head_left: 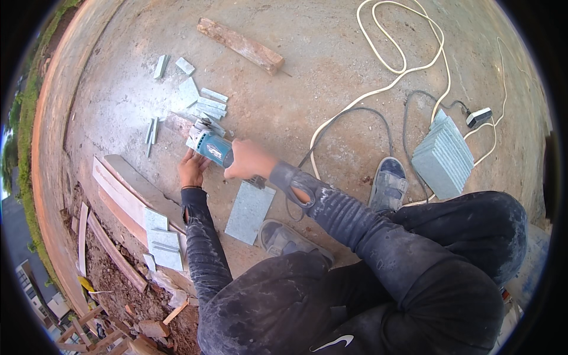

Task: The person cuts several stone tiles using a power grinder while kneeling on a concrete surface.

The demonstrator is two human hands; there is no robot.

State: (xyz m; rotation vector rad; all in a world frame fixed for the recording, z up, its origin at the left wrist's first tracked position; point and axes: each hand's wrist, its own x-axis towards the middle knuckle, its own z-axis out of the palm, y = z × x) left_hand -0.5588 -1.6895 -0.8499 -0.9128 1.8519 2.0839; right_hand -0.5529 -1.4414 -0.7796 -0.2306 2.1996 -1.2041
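My right hand [251, 160] is wrapped round the rear of a teal angle grinder [211, 146], whose metal head points up and to the left. Close beneath the tool, my left hand [191, 170] is closed, with its fingertips at a small pale grey-green tile piece [190, 142]; the grinder partly hides this grip. Under the grinder's head lies a reddish, dusty block [179, 123]. Cut tile strips [211, 106] lie just beyond it, with thinner strips [152, 131] to the left. A whole rectangular tile [249, 212] rests on the ground below my right wrist.
A stack of tiles [442, 155] stands right of my shoe [389, 184]. A pale cable [378, 90] and a dark cord [387, 127] loop across the concrete near a socket block [478, 117]. A wooden beam [239, 45] lies far ahead; more tiles [164, 245] sit at lower left.
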